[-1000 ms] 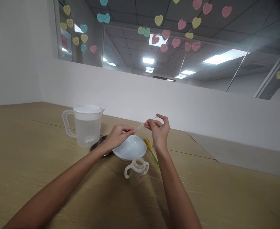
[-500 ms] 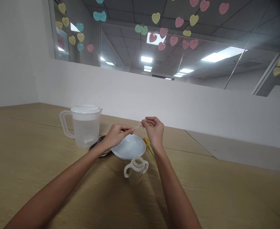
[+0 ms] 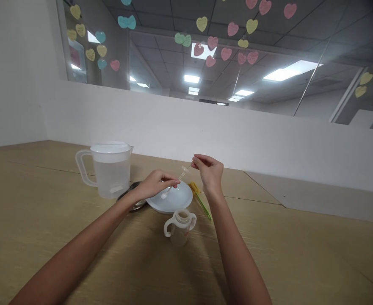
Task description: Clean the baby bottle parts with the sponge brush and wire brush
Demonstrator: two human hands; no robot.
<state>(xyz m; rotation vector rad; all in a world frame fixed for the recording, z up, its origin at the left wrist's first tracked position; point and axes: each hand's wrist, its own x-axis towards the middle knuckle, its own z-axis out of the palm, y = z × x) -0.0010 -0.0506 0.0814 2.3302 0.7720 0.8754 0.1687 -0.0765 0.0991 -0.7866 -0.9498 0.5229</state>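
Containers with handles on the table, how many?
2 visible: lidded pitcher at left, and two-handled cup in front of the white bowl. The dark dish is partly hidden by the left hand and arm, so a handle there can't be ruled out.

Nothing legible — writing on heart notes [image 3: 252,26] too small.
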